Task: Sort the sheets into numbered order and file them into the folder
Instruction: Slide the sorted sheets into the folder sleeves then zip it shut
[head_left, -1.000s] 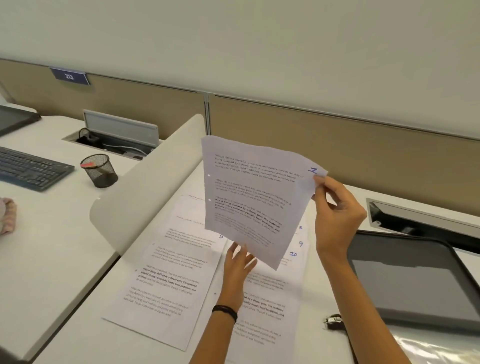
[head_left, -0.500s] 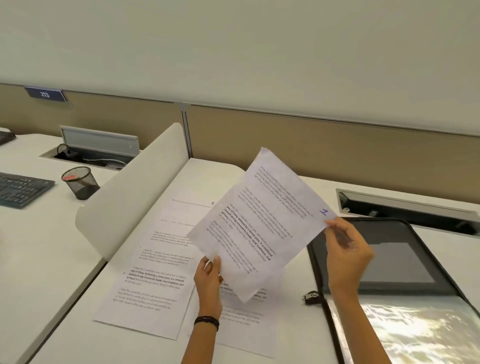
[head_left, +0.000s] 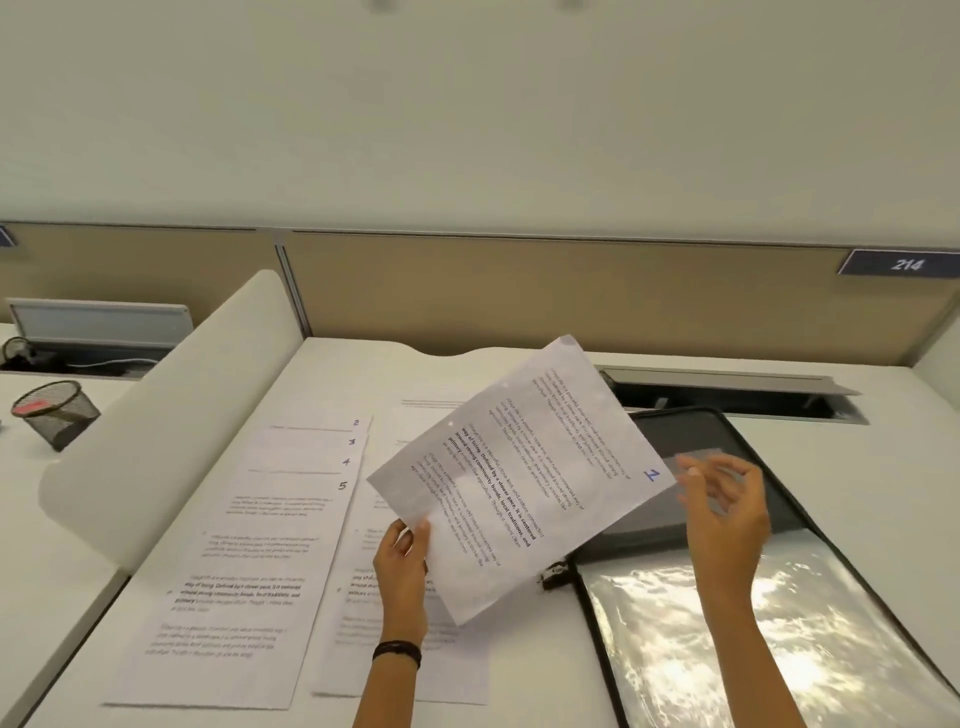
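My left hand (head_left: 402, 564) pinches the lower left edge of a printed sheet marked 1 (head_left: 519, 483), held tilted in the air over the desk. My right hand (head_left: 724, 501) is blurred, fingers loosely spread just off the sheet's numbered corner, holding nothing. A black zip folder (head_left: 675, 431) lies open at the right, its clear plastic sleeve (head_left: 753, 639) facing up under my right forearm. On the desk a fanned stack of sheets (head_left: 244, 597) shows the numbers 2, 3, 4, 5. A second stack of sheets (head_left: 415, 670) lies beside it, partly hidden by my left arm and the sheet.
A curved white divider (head_left: 171, 426) borders the desk on the left, with a mesh pen cup (head_left: 54, 413) beyond it. An open cable tray (head_left: 727, 392) runs behind the folder. A beige partition with a plate reading 214 (head_left: 906, 264) closes the back.
The sheet marked 1 has swung right and down, over the folder's edge. My right hand has let go of its numbered corner. The view has panned right.
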